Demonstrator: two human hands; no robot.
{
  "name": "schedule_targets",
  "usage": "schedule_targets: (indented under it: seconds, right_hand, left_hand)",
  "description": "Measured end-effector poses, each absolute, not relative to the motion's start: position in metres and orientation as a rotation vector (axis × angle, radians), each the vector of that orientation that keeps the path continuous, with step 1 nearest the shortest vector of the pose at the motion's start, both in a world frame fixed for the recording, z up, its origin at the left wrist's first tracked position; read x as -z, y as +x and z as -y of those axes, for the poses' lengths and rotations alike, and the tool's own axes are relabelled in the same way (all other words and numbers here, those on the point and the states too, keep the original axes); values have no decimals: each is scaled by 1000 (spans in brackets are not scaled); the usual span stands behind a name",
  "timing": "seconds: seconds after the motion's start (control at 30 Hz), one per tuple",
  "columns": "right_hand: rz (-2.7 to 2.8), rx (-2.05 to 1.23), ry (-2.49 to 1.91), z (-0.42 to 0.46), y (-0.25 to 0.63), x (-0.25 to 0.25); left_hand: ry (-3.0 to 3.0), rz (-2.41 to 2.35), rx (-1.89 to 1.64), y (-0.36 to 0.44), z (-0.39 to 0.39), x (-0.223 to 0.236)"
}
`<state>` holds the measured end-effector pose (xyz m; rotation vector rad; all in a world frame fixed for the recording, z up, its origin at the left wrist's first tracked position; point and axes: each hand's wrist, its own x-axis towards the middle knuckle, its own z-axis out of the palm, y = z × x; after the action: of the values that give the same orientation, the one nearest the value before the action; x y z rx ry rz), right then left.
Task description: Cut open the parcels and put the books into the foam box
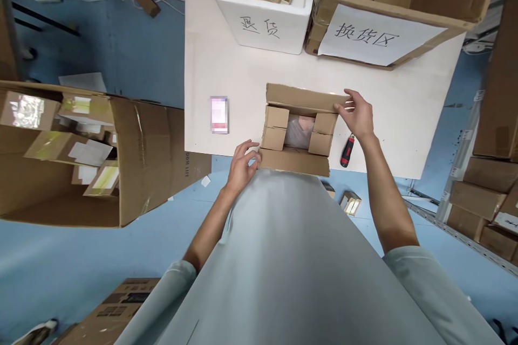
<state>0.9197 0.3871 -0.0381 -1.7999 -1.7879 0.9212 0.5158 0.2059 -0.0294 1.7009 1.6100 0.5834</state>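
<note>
A small cardboard box (301, 98) lies on the white table (226, 75) near its front edge, with all its flaps folded outward. Inside I see something pinkish wrapped in clear plastic (298, 130). My left hand (242, 164) pinches the left end of the near flap, fingers curled on the cardboard. My right hand (356, 113) grips the right end of the far flap, thumb and fingers closed on its edge.
A red-and-black box cutter (347, 151) lies right of the box. A white foam bin (265, 8) with packages and a large labelled carton (388, 11) stand at the table's back. A blurred phone (219, 114) lies left. Big cartons (81, 151) and shelving (489, 188) flank the table.
</note>
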Motion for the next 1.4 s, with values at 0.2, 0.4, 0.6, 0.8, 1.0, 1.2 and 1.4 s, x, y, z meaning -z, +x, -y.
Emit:
schedule_targets:
  seconds: [0.2, 0.4, 0.6, 0.8, 1.0, 1.2, 1.4]
  right_hand:
    - [1614, -820, -1996, -390, 908, 88]
    - [1865, -670, -1937, -369, 898, 79]
    - [2078, -692, -1920, -339, 886, 39]
    - [2009, -673, -1945, -302, 860, -8]
    - [1997, -699, -1946, -298, 858, -14]
    - [2040, -697, -1903, -320, 867, -4]
    - [1939, -742, -2036, -330, 858, 19]
  left_hand:
    - [1817, -1585, -406, 516, -196, 48]
    - [1873, -1578, -374, 526, -199, 49]
    - [1908, -1625, -501, 558, -224, 20]
    - [2159, -1169, -307, 605, -269, 23]
    - [2160, -1160, -181, 617, -279, 31]
    - [2173, -1299, -326, 580, -260, -4]
    - [2028, -1493, -358, 531, -256, 5]
